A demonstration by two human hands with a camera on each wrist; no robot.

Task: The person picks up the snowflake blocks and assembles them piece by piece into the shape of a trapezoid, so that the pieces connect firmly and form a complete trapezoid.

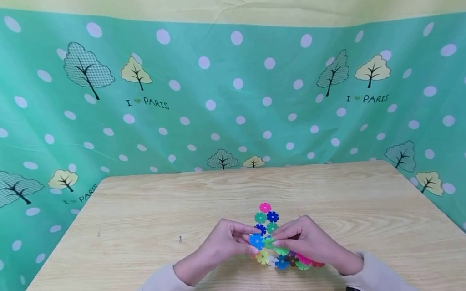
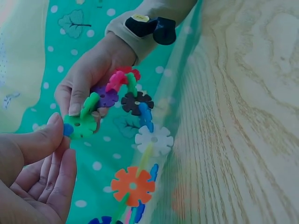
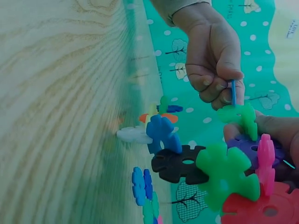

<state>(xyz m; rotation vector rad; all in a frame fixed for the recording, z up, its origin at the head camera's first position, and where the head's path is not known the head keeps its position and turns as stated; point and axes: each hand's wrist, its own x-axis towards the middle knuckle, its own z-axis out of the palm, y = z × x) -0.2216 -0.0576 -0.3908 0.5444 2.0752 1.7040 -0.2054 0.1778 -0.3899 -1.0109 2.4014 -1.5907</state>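
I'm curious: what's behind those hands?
In the head view, beyond the left hand and right hand are a pink disc, green discs and blue discs; anything the hands cover is hidden.

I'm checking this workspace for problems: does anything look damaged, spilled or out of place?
Nothing looks spilled, and the flower discs show no visible break. One small dark mark on the table, left of the left hand, stands out against the pale wood; too small to identify.

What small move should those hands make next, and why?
Perhaps press the light-blue disc more firmly into the green disc it meets: the left hand pinches the blue one edge-on there, while the right hand holds the green side. I can't tell whether they already interlock.
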